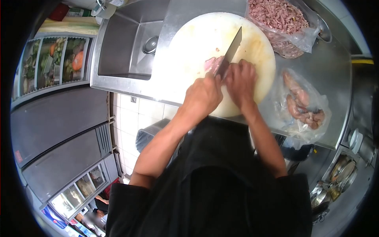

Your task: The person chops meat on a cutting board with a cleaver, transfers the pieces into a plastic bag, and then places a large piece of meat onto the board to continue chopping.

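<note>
My left hand (204, 94) grips a large kitchen knife (233, 46), its blade pointing away from me and slightly right. Under the blade is a piece of pink raw meat (213, 63) on a round white cutting board (185, 35). Just right of the blade, my right hand (241, 79) has its fingers curled and pressed down on the meat, most of which they hide. Small meat scraps dot the board.
Behind the board at right sits a plastic bag of chopped meat (276, 15). Nearer, a clear bag (298, 96) holds larger meat pieces. A metal sink (122, 47) is at left, a bin (148, 134) below the counter. Another person's arm (102, 200) shows at lower left.
</note>
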`<state>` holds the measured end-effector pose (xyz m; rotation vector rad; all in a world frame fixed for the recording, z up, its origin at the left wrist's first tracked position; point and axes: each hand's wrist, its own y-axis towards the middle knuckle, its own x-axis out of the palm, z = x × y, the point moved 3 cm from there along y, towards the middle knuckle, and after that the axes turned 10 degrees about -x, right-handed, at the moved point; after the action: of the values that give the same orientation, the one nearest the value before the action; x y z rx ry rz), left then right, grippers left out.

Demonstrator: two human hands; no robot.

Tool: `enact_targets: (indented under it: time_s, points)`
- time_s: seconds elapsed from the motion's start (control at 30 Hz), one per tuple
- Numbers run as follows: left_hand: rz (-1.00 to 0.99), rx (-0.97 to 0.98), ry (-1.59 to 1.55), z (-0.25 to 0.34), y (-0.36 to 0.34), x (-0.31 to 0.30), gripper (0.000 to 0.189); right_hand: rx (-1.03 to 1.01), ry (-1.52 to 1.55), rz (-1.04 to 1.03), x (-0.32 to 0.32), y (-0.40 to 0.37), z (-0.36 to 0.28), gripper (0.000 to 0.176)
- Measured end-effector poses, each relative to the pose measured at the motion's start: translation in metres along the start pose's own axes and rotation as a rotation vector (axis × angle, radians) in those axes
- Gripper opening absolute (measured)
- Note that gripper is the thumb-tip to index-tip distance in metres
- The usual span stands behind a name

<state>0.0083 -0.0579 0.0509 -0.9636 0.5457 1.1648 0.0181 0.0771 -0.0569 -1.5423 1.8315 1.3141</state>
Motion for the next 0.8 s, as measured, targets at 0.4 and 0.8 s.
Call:
enact_targets:
  time_s: [0.4, 0.8]
  points:
    - [0.079, 0.083, -0.065, -0.015, 0.001, 0.026, 0.025, 0.004, -0.013, -0.006, 0.007, 0.004, 0.002, 0.024]
    - [0.166, 0.138, -0.119, -0.001, 0.058, 0.038, 0.034, 0.033, -0.003, 0.029, -0.002, 0.005, 0.012, 0.027]
